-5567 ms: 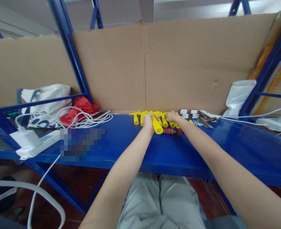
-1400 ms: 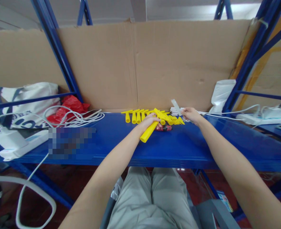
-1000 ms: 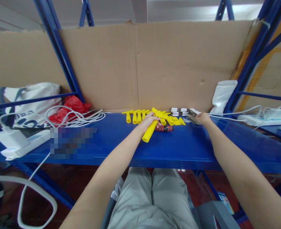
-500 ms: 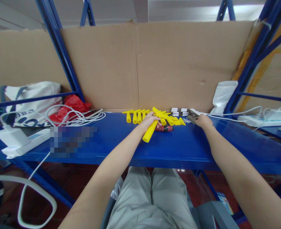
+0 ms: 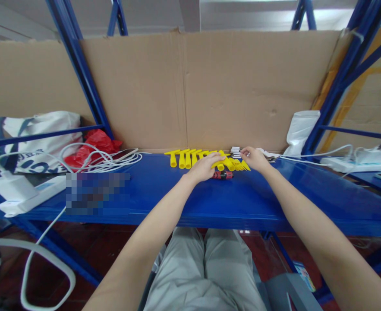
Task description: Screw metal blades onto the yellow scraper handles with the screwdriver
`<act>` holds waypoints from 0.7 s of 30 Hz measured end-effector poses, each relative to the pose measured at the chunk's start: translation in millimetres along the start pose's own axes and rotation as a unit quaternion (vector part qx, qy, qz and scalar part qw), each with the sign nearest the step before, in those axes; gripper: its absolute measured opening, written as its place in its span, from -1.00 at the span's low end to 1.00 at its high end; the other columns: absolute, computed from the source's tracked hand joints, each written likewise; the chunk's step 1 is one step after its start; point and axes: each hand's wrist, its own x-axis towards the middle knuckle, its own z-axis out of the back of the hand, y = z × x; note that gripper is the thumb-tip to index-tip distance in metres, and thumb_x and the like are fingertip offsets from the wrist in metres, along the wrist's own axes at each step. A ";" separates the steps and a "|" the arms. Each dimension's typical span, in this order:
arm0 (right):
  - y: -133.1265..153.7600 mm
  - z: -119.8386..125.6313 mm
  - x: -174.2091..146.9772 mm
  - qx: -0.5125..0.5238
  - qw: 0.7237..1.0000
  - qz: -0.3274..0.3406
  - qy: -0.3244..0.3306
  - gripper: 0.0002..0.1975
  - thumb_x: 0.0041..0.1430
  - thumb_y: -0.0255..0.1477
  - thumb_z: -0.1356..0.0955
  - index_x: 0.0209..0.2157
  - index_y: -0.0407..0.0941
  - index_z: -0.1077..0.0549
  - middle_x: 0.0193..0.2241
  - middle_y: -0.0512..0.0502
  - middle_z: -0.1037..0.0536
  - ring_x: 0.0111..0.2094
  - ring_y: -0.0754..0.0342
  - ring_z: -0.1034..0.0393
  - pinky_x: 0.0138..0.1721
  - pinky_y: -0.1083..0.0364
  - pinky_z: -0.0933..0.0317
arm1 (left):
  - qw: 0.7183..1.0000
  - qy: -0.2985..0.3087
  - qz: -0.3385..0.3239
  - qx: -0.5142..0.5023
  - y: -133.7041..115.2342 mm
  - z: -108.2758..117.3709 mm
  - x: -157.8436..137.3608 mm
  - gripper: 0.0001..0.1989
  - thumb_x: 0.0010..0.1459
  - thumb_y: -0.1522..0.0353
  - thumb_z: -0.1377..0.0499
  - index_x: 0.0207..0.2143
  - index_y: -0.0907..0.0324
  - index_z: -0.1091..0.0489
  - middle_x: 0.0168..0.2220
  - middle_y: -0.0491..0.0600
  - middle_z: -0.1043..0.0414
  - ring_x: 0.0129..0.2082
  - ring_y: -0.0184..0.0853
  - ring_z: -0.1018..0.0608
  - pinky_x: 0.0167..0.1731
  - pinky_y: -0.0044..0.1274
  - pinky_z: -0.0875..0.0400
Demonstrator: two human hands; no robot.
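My left hand (image 5: 206, 167) bends over the row of yellow T-shaped plastic handles (image 5: 181, 161), its fingers closed on one yellow handle that they mostly cover. Just in front of those fingers lies a red and black screwdriver (image 5: 223, 175). My right hand (image 5: 254, 158) reaches in at the stack of black-and-white pieces (image 5: 235, 150), thumb and fingertips drawn together at its right edge; what they pinch is too small to make out. Several flat yellow wedge-shaped pieces (image 5: 241, 165) lie between the two hands. Dark flat metal pieces (image 5: 271, 158) are partly hidden behind my right hand.
Behind the blue table (image 5: 242, 198) stands a cardboard panel (image 5: 138, 90). On the left are coiled white cables (image 5: 112, 160), a red bag (image 5: 96, 144), a white cloth bag (image 5: 44, 138) and a power strip (image 5: 36, 196). At right are a white pouch (image 5: 302, 131) and another power strip (image 5: 355, 165).
My left hand has moved the yellow handle from in front of the row back to it. My right hand has left the metal pieces and shifted left to the black-and-white stack.
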 end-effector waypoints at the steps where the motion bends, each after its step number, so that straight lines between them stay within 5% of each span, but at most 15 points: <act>1: 4.4 -2.9 -0.6 0.019 0.999 0.041 -0.001 -0.70 0.11 -0.45 -0.26 -0.13 -0.21 -0.47 -0.29 -0.20 -0.55 -0.25 0.02 -0.44 -0.17 0.08 -0.29 | 1.000 0.017 0.016 0.018 -0.7 0.0 -1.3 -0.41 -0.07 0.67 0.00 -0.01 0.09 -0.39 0.13 0.00 -0.28 0.14 -0.24 -0.33 0.15 -0.33 -0.19; 5: 19.0 -13.6 -5.9 0.040 0.978 0.207 0.001 -0.58 0.12 -0.51 -0.24 0.03 -0.14 -0.41 -0.11 -0.22 -0.48 -0.10 -0.03 -0.40 -0.06 -0.03 -0.28 | 0.996 0.038 0.069 0.045 -3.8 -0.3 -3.9 -0.46 -0.02 0.64 -0.04 -0.03 0.02 -0.43 0.10 -0.04 -0.27 0.02 -0.24 -0.42 0.07 -0.35 -0.28; 8: 27.1 -19.8 -9.6 0.015 0.963 0.270 -0.003 -0.55 0.14 -0.57 -0.20 0.06 -0.08 -0.39 0.02 -0.21 -0.41 0.02 -0.05 -0.32 0.03 -0.09 -0.23 | 0.997 0.031 0.069 0.022 -3.5 -2.1 -3.7 -0.48 0.00 0.62 -0.05 -0.04 0.00 -0.44 0.04 -0.05 -0.28 -0.03 -0.27 -0.43 0.05 -0.36 -0.29; 21: 30.9 -19.0 -9.4 -0.028 0.960 0.280 0.000 -0.52 0.12 -0.64 -0.19 0.04 -0.08 -0.43 0.06 -0.18 -0.42 0.04 -0.07 -0.32 0.02 -0.12 -0.23 | 0.999 0.016 0.041 -0.014 -3.8 -6.7 -0.7 -0.39 -0.08 0.68 -0.01 0.01 0.08 -0.37 0.06 -0.01 -0.28 0.08 -0.26 -0.35 0.13 -0.36 -0.20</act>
